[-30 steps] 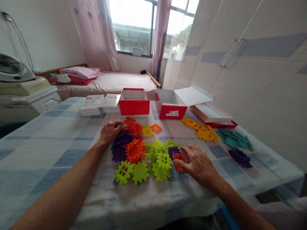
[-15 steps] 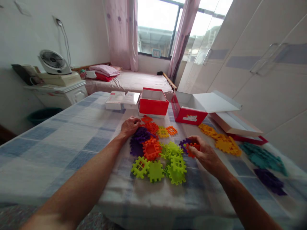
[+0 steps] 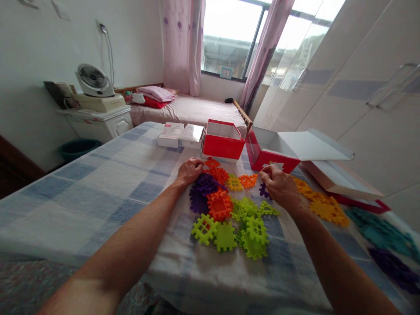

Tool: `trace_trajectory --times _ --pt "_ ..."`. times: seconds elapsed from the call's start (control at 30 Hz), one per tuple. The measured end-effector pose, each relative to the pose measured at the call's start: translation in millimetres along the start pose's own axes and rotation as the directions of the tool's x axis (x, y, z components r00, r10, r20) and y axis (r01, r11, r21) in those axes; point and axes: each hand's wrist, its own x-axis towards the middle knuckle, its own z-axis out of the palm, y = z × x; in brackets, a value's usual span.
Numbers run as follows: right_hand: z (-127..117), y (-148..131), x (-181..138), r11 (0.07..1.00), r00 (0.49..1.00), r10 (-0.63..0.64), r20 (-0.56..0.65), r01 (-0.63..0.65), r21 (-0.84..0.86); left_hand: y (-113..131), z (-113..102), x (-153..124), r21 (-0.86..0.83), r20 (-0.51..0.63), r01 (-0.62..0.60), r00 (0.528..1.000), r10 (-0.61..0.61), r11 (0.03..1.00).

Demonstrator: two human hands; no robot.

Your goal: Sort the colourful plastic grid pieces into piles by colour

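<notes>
My left hand (image 3: 190, 169) rests at the far left of a pile of plastic interlocking tiles, its fingers curled closed beside orange tiles (image 3: 220, 175) and purple tiles (image 3: 200, 199). What its fingertips hold is hidden. My right hand (image 3: 278, 183) hovers at the pile's right side, thumb and fingers drawn together near a light orange tile (image 3: 248, 180). Anything in that pinch is too small to make out. Just below the right fingers lies a single purple tile (image 3: 264, 191). Lime green tiles (image 3: 225, 236) spread across the near side, and a yellow tile (image 3: 234, 182) sits among the orange ones.
Behind the pile stand a red open box (image 3: 224, 145), white boxes (image 3: 171, 134) and a larger red box (image 3: 274, 157) with its flap out. Yellow-orange tiles (image 3: 324, 208), teal tiles (image 3: 382, 229) and more purple tiles (image 3: 395, 267) lie right on the checked tablecloth (image 3: 108, 197).
My right hand has moved away from me, and the orange tile it held has left its fingers. More orange now shows beside the yellow tile. The view has turned slightly left.
</notes>
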Motion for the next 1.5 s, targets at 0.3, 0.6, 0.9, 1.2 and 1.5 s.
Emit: trace_trajectory --times 0.3,0.6,0.9,1.2,1.5 --pt "40 -95 15 0.899 0.875 -0.438 -0.204 0.428 -0.093 -2 2 2 -0.052 -0.042 0.027 0.999 -0.029 0.998" --pt "50 -99 -10 0.792 0.755 -0.61 0.239 0.591 0.157 -4 5 4 -0.122 -0.066 0.057 0.996 -0.065 0.991" --pt "47 -116 -11 0.776 0.752 -0.587 0.3 0.628 -0.059 -9 7 10 -0.21 -0.131 0.077 0.986 -0.106 0.975" --pt "32 -131 -6 0.707 0.698 -0.579 0.42 0.687 -0.168 -13 9 14 -0.336 -0.202 0.099 0.964 -0.174 0.937" --pt "46 -93 23 0.814 0.798 -0.57 0.196 0.517 0.264 -13 6 11 -0.387 -0.221 0.101 0.955 -0.199 0.916"
